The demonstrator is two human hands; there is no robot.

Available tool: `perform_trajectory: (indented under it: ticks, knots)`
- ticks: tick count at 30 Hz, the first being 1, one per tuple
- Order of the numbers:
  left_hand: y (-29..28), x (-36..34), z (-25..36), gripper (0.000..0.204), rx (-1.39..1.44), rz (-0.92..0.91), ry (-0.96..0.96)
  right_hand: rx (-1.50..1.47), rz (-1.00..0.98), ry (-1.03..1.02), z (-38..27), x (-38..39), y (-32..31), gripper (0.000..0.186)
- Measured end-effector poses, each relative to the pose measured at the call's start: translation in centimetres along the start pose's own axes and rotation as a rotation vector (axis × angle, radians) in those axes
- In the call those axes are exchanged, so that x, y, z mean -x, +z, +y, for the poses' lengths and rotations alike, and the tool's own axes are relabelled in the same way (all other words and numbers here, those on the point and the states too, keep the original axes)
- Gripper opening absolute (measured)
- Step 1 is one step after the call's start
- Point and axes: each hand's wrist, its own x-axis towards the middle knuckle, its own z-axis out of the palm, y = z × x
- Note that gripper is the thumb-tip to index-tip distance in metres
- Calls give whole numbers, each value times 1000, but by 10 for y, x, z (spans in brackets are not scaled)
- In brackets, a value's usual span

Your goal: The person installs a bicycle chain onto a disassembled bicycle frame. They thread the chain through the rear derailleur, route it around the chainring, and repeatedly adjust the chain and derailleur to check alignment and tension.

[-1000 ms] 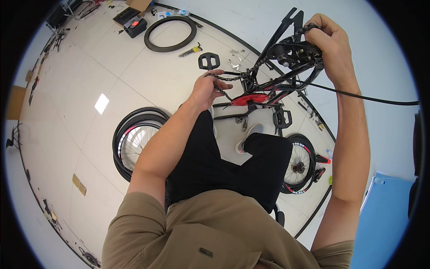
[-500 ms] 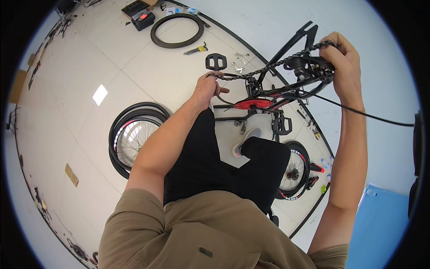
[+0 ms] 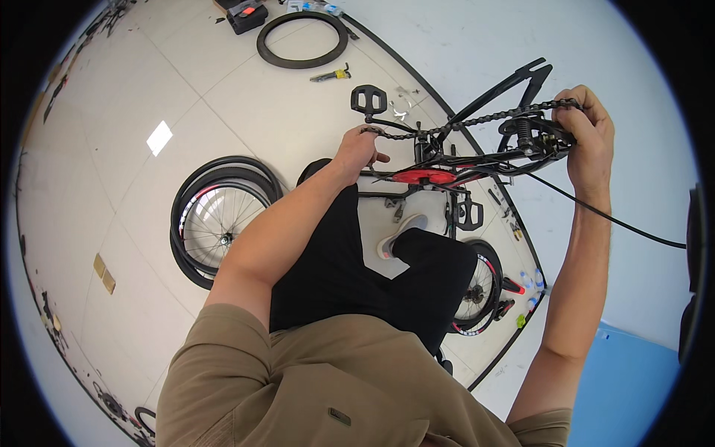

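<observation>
A black bicycle chain (image 3: 491,118) stretches across between my two hands, above the bicycle frame (image 3: 488,97). My left hand (image 3: 359,154) pinches its left end near a black pedal (image 3: 369,100), with one lower finger pointing out to the right. My right hand (image 3: 593,134) grips the chain's right end, beside the rear derailleur (image 3: 526,135); some of its fingertips are hidden. Below the taut run sits the red chainring (image 3: 424,176), seen at a slant. A black cable (image 3: 607,216) runs from the frame past my right wrist.
Wheels lie on the floor at left (image 3: 223,223) and right (image 3: 477,290) of my legs. Farther off are a loose tire (image 3: 302,40), a yellow-and-black tool (image 3: 333,74) and a black case (image 3: 247,18). A blue panel (image 3: 633,380) stands at lower right.
Both hands, the chain and the bicycle frame sit farther right, with the right hand lower in view. The chain now hangs straighter between the hands. Both grips are kept.
</observation>
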Motion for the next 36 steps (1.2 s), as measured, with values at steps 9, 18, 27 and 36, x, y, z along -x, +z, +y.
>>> perform_trajectory:
  ticks: [9,18,27,36]
  knots:
    - [10,8,25,35,41,-8,12,-2,17,-12,0,2,1,8]
    - [9,-5,24,35,39,-41,52,-9,19,5,-1,5,0,7]
    - [4,-2,22,37,39,-6,31,2,42,7,-2,6,2,7]
    - [20,7,34,39,81,-35,-5,-3,37,-17,-3,5,4,8]
